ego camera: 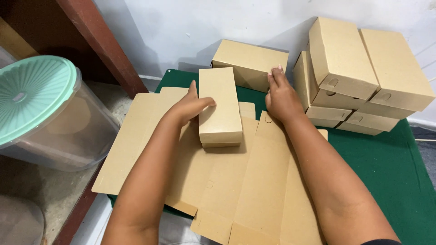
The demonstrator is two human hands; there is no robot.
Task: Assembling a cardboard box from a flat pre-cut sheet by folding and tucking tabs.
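Holding the folded brown box (220, 106) at the centre of the green table (386, 172), our left hand (188, 106) is closing its grip on the box's nine o'clock side, thumb lying on the lid. Our right hand (281, 97) is resting open and flat at three o'clock, fingertips touching a finished box (250, 63) at twelve o'clock. We are judging the risks: the box is sitting on loose flat cardboard blanks (236, 190), which could slide off the table's six o'clock edge. Squeezing one-handed could buckle the thin wall, and a right-hand nudge might topple the leaning stack of boxes (363, 77) at two o'clock.
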